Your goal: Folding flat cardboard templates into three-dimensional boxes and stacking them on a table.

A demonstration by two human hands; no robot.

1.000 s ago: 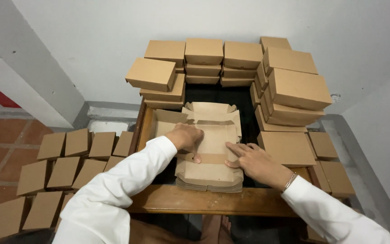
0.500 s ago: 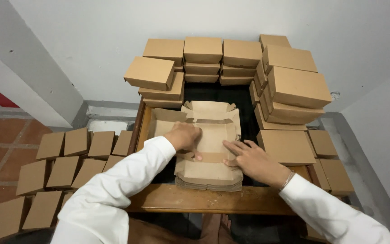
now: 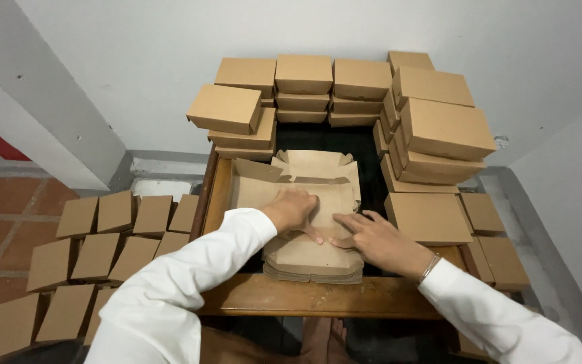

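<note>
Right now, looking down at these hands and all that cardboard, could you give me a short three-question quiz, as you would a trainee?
1. True or false: both hands rest on the flat cardboard blank atop the stack of blanks.
2. Where do the finished boxes on the floor lie: A) to the person's left, B) on the wooden table?
3. What does the right hand wear at the wrist?

Key: 1 true; 2 A; 3 a thin bracelet. The left hand presses flat.
</note>
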